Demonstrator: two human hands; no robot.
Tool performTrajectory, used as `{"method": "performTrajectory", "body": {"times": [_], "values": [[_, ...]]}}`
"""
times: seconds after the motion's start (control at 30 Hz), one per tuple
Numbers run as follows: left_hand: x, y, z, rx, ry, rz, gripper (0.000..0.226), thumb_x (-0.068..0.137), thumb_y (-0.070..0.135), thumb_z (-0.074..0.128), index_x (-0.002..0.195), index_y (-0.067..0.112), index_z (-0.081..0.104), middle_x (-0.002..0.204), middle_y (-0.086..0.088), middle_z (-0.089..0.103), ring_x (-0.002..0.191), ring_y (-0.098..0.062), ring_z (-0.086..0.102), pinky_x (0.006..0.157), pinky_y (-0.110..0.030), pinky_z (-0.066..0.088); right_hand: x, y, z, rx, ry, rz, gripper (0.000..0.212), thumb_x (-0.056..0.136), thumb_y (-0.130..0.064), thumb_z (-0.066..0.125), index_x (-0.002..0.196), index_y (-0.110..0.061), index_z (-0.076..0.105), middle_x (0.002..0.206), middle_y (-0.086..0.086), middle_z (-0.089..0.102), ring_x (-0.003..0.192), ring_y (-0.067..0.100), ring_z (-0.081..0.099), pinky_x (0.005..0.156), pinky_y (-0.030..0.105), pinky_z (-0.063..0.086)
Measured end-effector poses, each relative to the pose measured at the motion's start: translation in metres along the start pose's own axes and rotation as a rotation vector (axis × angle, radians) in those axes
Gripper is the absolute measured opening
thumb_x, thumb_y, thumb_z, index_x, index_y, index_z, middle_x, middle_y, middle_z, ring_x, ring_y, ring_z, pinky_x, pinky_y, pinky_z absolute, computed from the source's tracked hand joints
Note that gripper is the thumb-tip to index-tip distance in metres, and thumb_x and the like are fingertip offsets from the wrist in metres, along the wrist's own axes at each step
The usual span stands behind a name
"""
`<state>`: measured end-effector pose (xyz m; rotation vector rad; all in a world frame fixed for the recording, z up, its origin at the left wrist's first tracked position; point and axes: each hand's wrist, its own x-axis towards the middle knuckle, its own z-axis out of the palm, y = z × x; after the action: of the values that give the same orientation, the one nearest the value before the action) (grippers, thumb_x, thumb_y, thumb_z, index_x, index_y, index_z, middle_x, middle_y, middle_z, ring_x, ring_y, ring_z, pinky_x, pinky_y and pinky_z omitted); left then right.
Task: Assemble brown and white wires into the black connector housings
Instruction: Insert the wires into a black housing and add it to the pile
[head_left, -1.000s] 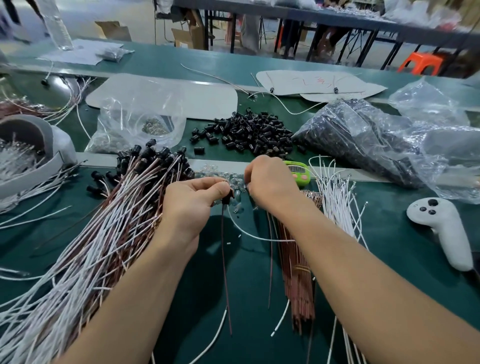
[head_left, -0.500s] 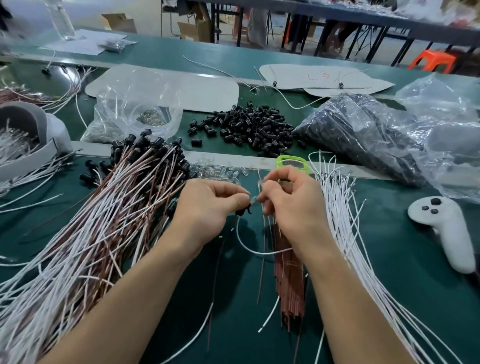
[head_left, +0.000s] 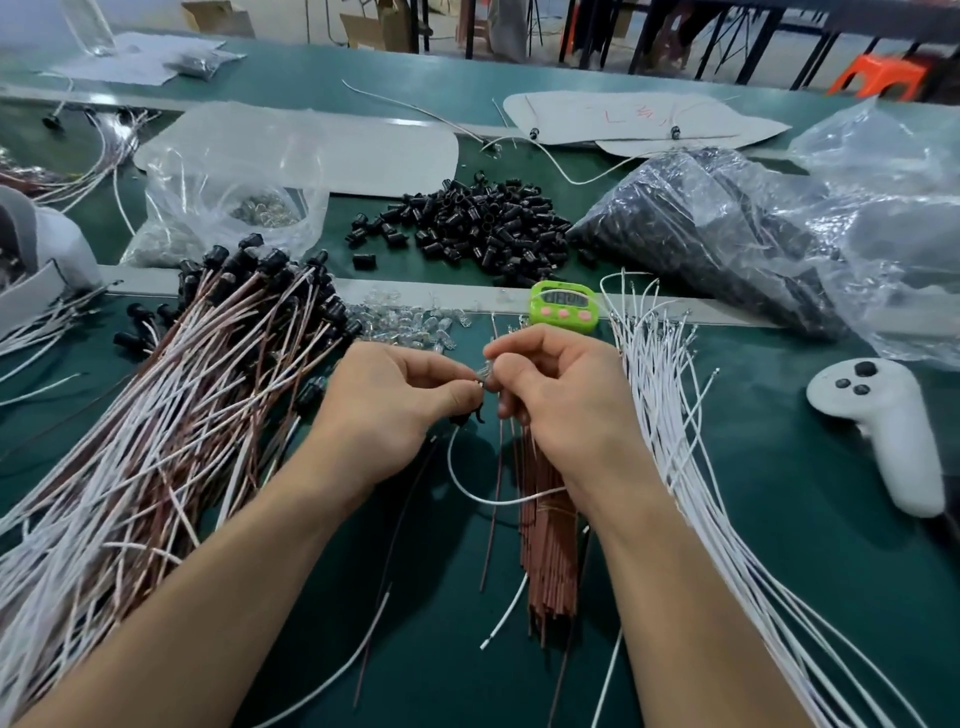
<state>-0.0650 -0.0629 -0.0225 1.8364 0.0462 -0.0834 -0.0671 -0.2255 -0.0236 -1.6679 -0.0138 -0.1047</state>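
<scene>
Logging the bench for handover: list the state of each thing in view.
left hand: pinching the black housing
right hand: pinching a clear part
timer: display lit
loose housings: heaped, unwired
finished assemblies: piled, wires fitted
brown wire bundle: bundled, lying flat
white wires: loose, fanned out

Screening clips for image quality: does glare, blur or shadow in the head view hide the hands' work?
Head view: left hand and right hand sharp, evenly lit; the small part they pinch is tiny and partly covered by fingers; glare whitens the plastic bags; background furniture is soft.
</scene>
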Motion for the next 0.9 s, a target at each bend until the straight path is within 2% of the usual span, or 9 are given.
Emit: {"method": "performTrajectory", "body": {"times": [0.13,0.23,0.5,0.7,0.9], "values": [[-0.001,-0.001,-0.001,-0.059,-0.009,-0.011,0.014,0.077,0.010,0.086,0.076,0.023,0.082,0.072,-0.003,0.078,0.063,-0.010,0.071,0.065,-0.021,0.057,-0.001,0.001,0.000,0.032,-0.033,-0.010,0.021,0.090,-0.003,0.067,0.083,-0.020,0.076,0.071,0.006,0.073,0.054,0.014,0.060,0.051,0.017,0.044],[-0.001,-0.001,-0.003,-0.106,-0.028,-0.024,0.018,0.078,0.007,0.085,0.076,0.025,0.083,0.073,-0.005,0.078,0.064,-0.010,0.070,0.064,-0.019,0.057,-0.002,0.000,0.000,0.045,-0.054,-0.015,0.021,0.089,-0.004,0.067,0.083,-0.021,0.077,0.071,0.006,0.073,0.054,0.014,0.060,0.052,0.017,0.045],[-0.002,-0.001,-0.002,-0.125,-0.036,-0.056,0.012,0.078,0.007,0.085,0.076,0.018,0.082,0.076,-0.007,0.079,0.068,-0.014,0.073,0.067,-0.022,0.059,-0.002,-0.003,-0.007,-0.048,-0.080,-0.020,0.023,0.092,0.001,0.066,0.083,-0.017,0.077,0.068,0.008,0.072,0.053,0.013,0.059,0.052,0.017,0.045],[-0.003,-0.003,0.002,-0.085,-0.016,-0.043,0.015,0.078,0.009,0.086,0.080,0.024,0.082,0.075,-0.005,0.079,0.075,-0.023,0.077,0.077,-0.034,0.062,-0.002,-0.007,-0.014,-0.206,-0.088,-0.048,0.023,0.092,0.000,0.069,0.082,-0.019,0.077,0.066,-0.001,0.071,0.051,0.007,0.060,0.054,0.019,0.050],[-0.004,-0.003,0.003,-0.051,-0.009,-0.027,0.017,0.078,0.012,0.087,0.080,0.028,0.082,0.074,-0.002,0.078,0.069,-0.016,0.076,0.072,-0.031,0.060,-0.004,-0.010,-0.016,-0.311,-0.114,-0.096,0.021,0.092,-0.006,0.071,0.082,-0.023,0.077,0.068,-0.003,0.072,0.056,0.008,0.062,0.059,0.030,0.057]]}}
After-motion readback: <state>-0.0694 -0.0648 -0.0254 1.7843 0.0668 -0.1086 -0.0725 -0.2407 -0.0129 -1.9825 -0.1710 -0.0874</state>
